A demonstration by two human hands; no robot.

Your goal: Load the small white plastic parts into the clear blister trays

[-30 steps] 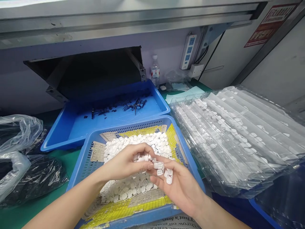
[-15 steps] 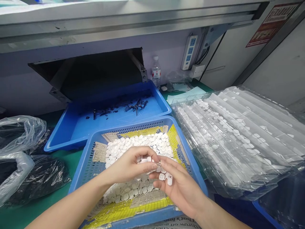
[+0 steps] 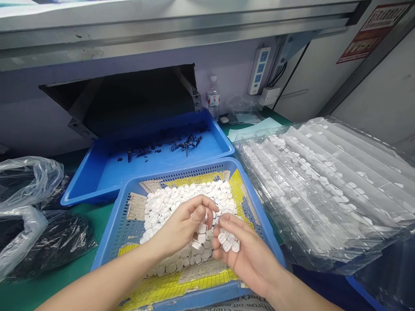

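A blue perforated basket [image 3: 110,233], lined with yellow and brown tape, holds a heap of small white plastic pieces [image 3: 181,194]. Over the heap, my left hand [image 3: 191,220] curls around several of the white pieces, its thumb bent on top. Close by on the right, my right hand [image 3: 240,242] cups a few more of them in its palm, thumb and forefinger drawn together near the left fingertips. The two hands are slightly apart. Whether the right fingertips pinch a single piece is too small to make out.
Behind the basket lies a blue tray [image 3: 106,172] with scattered black plastic parts [image 3: 186,144]. Clear trays [image 3: 324,185] with rows of white pieces stand at the right. Plastic bags [image 3: 55,242] with dark contents lie left. A bottle [image 3: 213,98] and power strip [image 3: 259,71] are at the back.
My hands have drawn slightly apart at the fingertips. The left thumb has lifted and bent back, showing more white pieces under it. The right hand's pieces have shifted in the palm.
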